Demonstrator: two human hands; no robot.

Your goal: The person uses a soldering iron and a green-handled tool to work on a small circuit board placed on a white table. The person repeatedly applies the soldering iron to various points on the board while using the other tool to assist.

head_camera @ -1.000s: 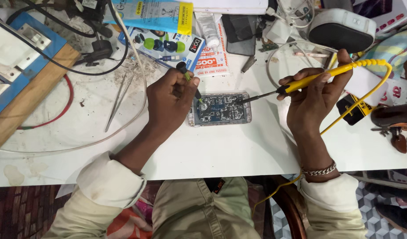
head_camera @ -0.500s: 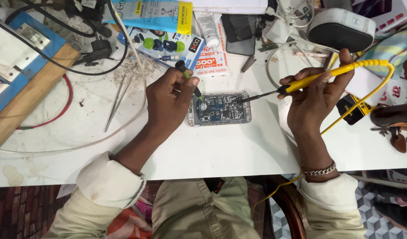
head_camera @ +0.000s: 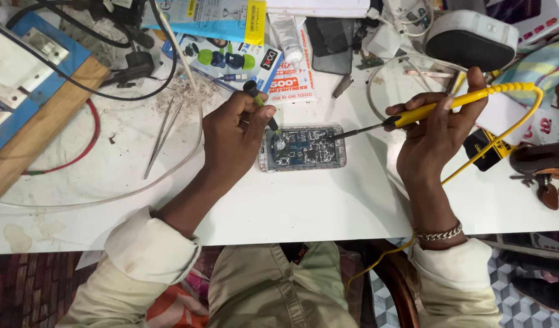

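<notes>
An opened phone (head_camera: 303, 149) lies flat on the white table (head_camera: 291, 203), its circuit board showing. My left hand (head_camera: 234, 136) grips a small dark-handled tool (head_camera: 260, 104) whose tip touches the left part of the board. My right hand (head_camera: 434, 130) holds a yellow-handled soldering iron (head_camera: 425, 110); its metal tip reaches the board's upper right edge. The yellow cord (head_camera: 504, 130) loops off the handle's end and runs back down past my wrist.
Metal tweezers (head_camera: 162, 136) lie left of my left hand. A blue and wooden unit (head_camera: 42, 103) with black and red cables fills the far left. Packages, a tube, a white speaker-like box (head_camera: 471, 39) and loose wires crowd the back. A dark object (head_camera: 538, 159) sits at the right edge.
Both hands stay over the phone. The tool tips have shifted only slightly on the board.
</notes>
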